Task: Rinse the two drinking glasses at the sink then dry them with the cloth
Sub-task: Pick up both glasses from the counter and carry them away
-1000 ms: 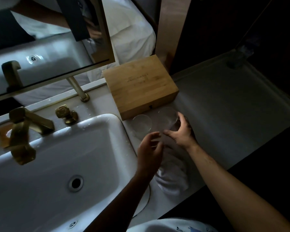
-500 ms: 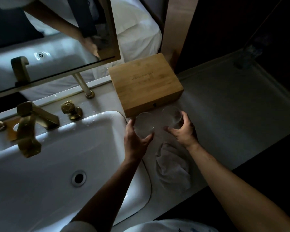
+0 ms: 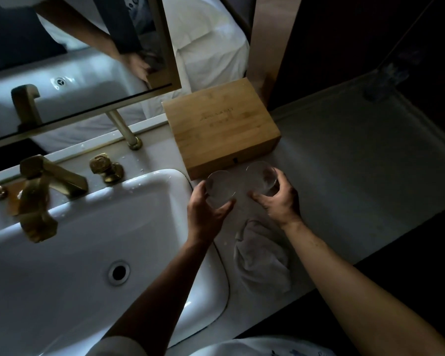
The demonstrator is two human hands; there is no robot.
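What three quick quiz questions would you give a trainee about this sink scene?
1. True or false: the left hand grips a glass.
2. Where does the cloth lie? A) in the sink B) on the counter, right of the sink C) on the wooden box
3. What does the right hand hold?

Key: 1 true; 2 B; 3 the other glass.

Setting: a bathroom vanity, dimly lit. White basin (image 3: 62,265) with drain, set in a pale countertop (image 3: 344,188). Brass faucet (image 3: 39,199) and matching handle (image 3: 106,168) behind it. Brass-framed mirror (image 3: 75,68) above. Engraved wooden box (image 3: 221,137) at the back; white bedding (image 3: 208,44) beyond suggests an adjoining bedroom, possibly a hotel.
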